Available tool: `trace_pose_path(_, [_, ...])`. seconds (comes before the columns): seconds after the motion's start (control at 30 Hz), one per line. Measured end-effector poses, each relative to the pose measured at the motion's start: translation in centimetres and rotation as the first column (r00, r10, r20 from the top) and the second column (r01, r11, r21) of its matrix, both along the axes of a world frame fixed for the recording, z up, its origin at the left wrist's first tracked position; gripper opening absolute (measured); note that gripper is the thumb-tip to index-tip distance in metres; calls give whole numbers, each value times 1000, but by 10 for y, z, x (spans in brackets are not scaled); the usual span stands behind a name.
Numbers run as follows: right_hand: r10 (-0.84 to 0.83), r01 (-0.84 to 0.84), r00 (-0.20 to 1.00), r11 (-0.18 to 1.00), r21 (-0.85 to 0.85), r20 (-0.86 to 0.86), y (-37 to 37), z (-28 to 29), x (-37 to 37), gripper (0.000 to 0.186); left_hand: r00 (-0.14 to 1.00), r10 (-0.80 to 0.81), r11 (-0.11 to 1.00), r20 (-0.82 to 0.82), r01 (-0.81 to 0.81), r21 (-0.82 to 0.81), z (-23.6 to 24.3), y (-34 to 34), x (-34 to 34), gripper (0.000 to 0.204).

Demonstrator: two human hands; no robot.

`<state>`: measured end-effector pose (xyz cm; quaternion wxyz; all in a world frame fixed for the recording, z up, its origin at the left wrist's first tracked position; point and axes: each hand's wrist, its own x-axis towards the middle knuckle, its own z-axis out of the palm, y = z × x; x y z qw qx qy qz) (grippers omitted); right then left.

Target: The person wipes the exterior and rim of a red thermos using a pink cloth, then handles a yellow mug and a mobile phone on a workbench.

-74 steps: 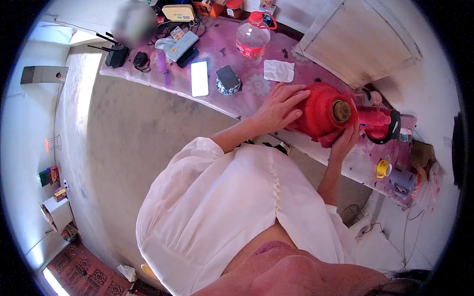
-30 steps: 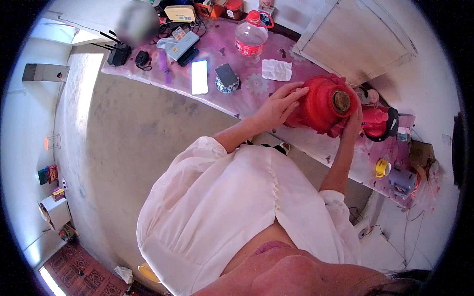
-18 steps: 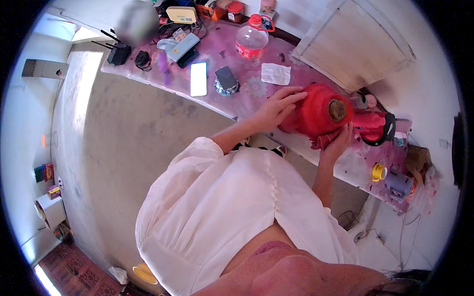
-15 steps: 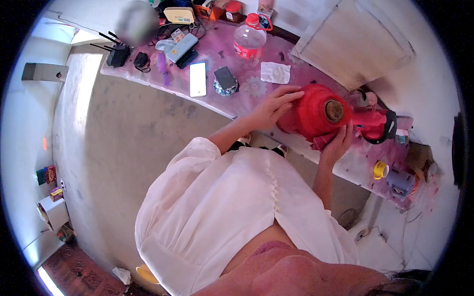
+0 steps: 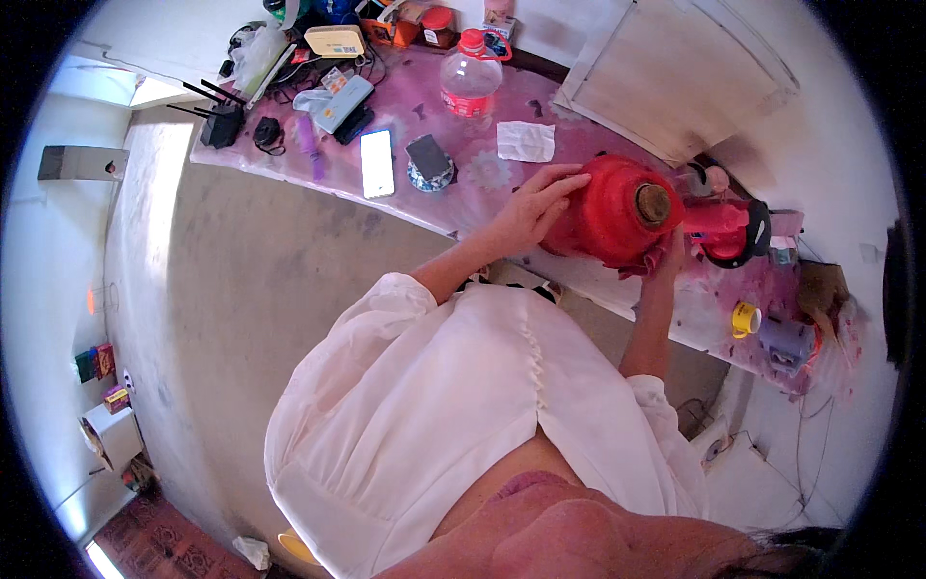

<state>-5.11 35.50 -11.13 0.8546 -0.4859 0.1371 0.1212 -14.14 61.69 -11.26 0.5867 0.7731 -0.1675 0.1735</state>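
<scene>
A red thermos flask (image 5: 617, 198) with a cork stopper (image 5: 653, 204) in its top stands at the near edge of the table, seen mostly from above. My left hand (image 5: 540, 207) lies against its left side, fingers reaching over the shoulder of the flask. On the other side, my right hand (image 5: 666, 261) presses a crumpled dark red cloth (image 5: 641, 264) to the flask's lower right. Part of that hand's fingers is hidden behind the cloth and the flask. A white napkin (image 5: 526, 142) lies flat just beyond the flask.
Left of the flask are a phone (image 5: 377, 164), a dark block on a round patterned tin (image 5: 429, 162), and a large clear bottle (image 5: 471, 77). To its right, a red and black kettle-like thing (image 5: 738, 232), a yellow mug (image 5: 745, 319). A router (image 5: 224, 124) stands far left.
My right hand and the cloth have shifted slightly up and right along the flask's side. My left hand keeps its place on the flask. The whole view has shifted a little.
</scene>
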Motion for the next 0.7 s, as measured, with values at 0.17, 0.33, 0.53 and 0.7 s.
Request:
trace_pose_path(0.17, [-73, 111, 976, 978, -179, 206, 28, 18, -32, 51, 1000, 8, 999, -26, -9, -39, 5, 3, -3, 42])
trace_pose_path(0.33, [149, 284, 841, 696, -659, 520, 34, 44, -54, 43, 999, -20, 988, -43, 13, -157, -3, 11, 5, 36])
trace_pose_path(0.53, [404, 178, 676, 722, -668, 616, 26, 62, -26, 43, 959, 190, 978, -209, -204, -49, 10, -6, 5, 31])
trace_pose_path(0.7, [460, -70, 792, 723, -688, 402, 15, 54, 11, 48, 962, 225, 970, -158, -237, -61, 9, -9, 10, 28])
